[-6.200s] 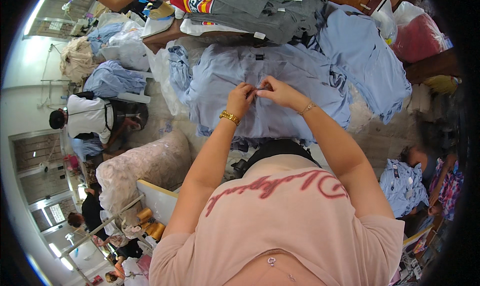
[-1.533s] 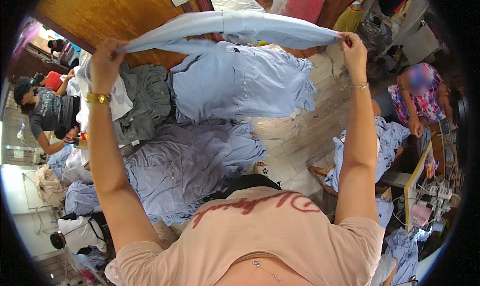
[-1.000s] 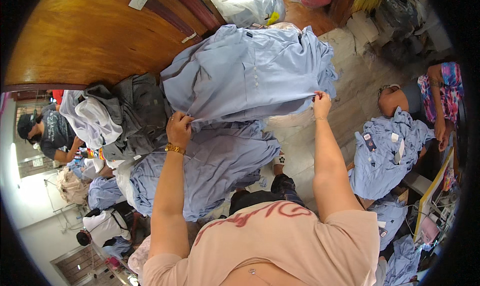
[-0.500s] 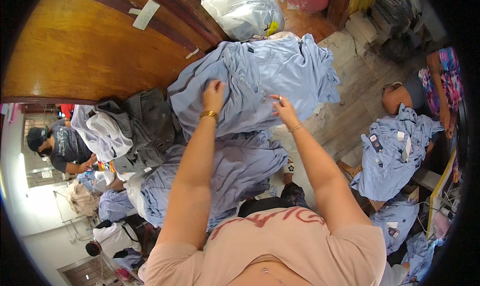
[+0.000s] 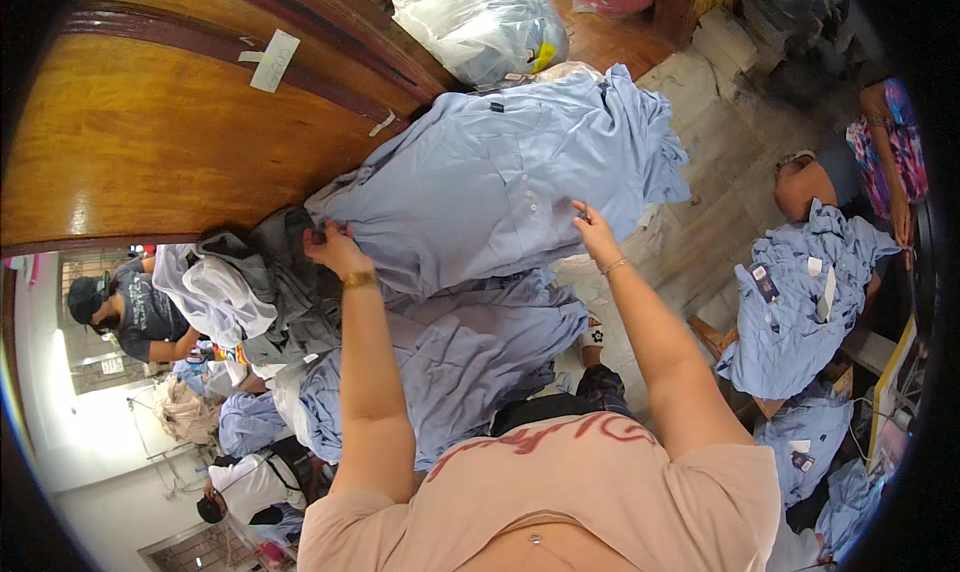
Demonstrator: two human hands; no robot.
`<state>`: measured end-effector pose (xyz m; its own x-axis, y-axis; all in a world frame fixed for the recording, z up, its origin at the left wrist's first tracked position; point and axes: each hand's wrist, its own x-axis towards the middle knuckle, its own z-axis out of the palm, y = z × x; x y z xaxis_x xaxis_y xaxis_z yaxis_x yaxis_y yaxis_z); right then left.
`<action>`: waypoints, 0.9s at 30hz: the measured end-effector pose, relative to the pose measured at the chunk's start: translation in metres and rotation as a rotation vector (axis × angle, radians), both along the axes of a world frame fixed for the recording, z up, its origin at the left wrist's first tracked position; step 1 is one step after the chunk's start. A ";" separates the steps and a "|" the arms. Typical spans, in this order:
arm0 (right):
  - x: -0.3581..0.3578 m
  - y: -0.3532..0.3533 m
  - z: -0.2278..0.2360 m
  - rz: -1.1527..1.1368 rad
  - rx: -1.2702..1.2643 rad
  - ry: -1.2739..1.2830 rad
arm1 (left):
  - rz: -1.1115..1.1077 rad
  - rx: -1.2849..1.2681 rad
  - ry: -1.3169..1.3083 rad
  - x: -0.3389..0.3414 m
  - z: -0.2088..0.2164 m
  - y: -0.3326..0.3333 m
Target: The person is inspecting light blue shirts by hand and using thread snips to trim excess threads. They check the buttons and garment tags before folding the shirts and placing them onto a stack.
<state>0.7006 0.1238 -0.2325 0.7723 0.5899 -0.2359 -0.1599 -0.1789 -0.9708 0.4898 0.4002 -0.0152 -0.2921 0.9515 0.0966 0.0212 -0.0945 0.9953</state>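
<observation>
Light-blue shirt (image 5: 490,187), spread at frame centre, is pinched at its left edge by the left hand (image 5: 332,249) and at its right by the right hand (image 5: 593,228).

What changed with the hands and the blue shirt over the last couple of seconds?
The light blue shirt, held up spread in the air before, has been laid on the pile. The left hand moved out to its left edge; the right hand now pinches its right side. The grey garments and the wooden panel stayed put.
</observation>
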 end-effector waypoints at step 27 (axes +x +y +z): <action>-0.058 -0.181 0.017 0.353 -0.569 -0.009 | -2.320 0.381 -0.909 -0.093 0.297 -0.245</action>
<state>0.6421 -0.0567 -0.2159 0.5589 0.5934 -0.5792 0.0101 -0.7033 -0.7108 0.3971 0.1556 0.2817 0.5958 -0.3148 0.7388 -0.5176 0.5529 0.6530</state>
